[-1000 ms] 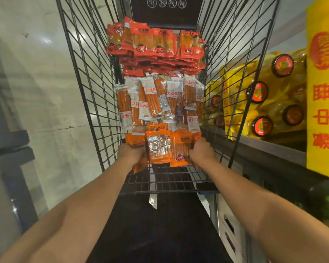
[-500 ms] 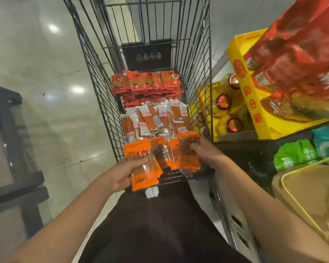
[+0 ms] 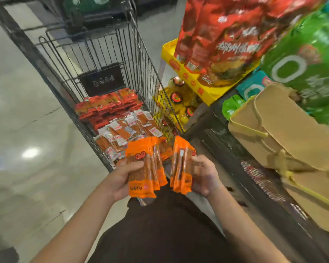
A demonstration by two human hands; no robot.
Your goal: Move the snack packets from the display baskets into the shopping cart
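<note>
My left hand [image 3: 120, 179] grips a stack of orange snack packets [image 3: 143, 168] in front of my waist. A second stack of orange packets [image 3: 181, 168] is held upright in my right hand [image 3: 204, 176]. Both stacks are at the near end of the black wire shopping cart [image 3: 122, 52], just above its near edge. On the cart floor lie red packets [image 3: 108, 105] at the far end and clear white-labelled sausage packets [image 3: 127, 128] in the middle.
To the right stands a shelf with a yellow tray [image 3: 188, 76] of big red bags [image 3: 226, 35], green bags [image 3: 308, 59], yellow oil bottles [image 3: 179, 99] and a brown cardboard box [image 3: 285, 133]. Pale polished floor [image 3: 27, 130] stretches on the left.
Both hands have lifted the orange packets up from the cart's near end and drawn them back toward my body. The view has pulled back and risen, showing more of the shelf.
</note>
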